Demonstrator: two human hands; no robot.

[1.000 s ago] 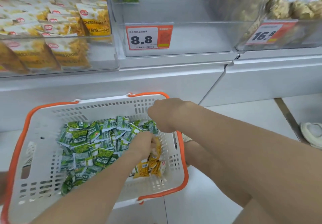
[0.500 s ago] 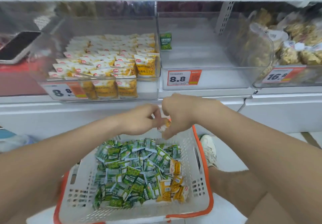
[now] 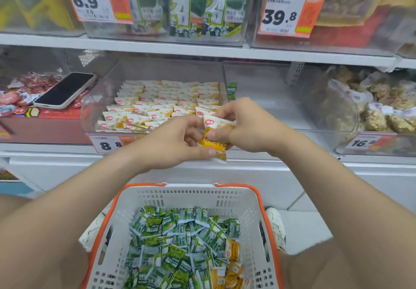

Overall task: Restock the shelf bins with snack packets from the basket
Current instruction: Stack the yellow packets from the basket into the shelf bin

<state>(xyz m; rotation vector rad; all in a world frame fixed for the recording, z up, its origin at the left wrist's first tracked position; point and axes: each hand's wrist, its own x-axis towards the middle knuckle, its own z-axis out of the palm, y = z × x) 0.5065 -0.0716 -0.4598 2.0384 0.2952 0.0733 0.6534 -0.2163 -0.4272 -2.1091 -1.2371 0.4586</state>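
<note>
Both hands hold a small stack of yellow-and-white snack packets (image 3: 215, 136) in front of the shelf. My left hand (image 3: 174, 143) grips the stack from the left and below; my right hand (image 3: 244, 125) pinches its top and right side. Just behind them is a clear bin (image 3: 94, 117) filled with rows of the same yellow packets (image 3: 157, 104). The clear bin to its right (image 3: 281, 99) holds one green packet (image 3: 231, 90) at its back left. Below, a white basket with an orange rim (image 3: 225, 196) holds several green packets (image 3: 177, 239) and a few yellow ones (image 3: 231, 259).
A phone (image 3: 65, 90) lies on red packets in the bin at the left. At the right a bin (image 3: 382, 108) holds brown snack bags. Seaweed packs (image 3: 198, 7) fill the upper shelf. White shoes (image 3: 275, 223) flank the basket on the floor.
Both hands have risen from the basket with yellow packets to the front of the yellow-packet bin. The view has tilted up, showing the upper shelf.
</note>
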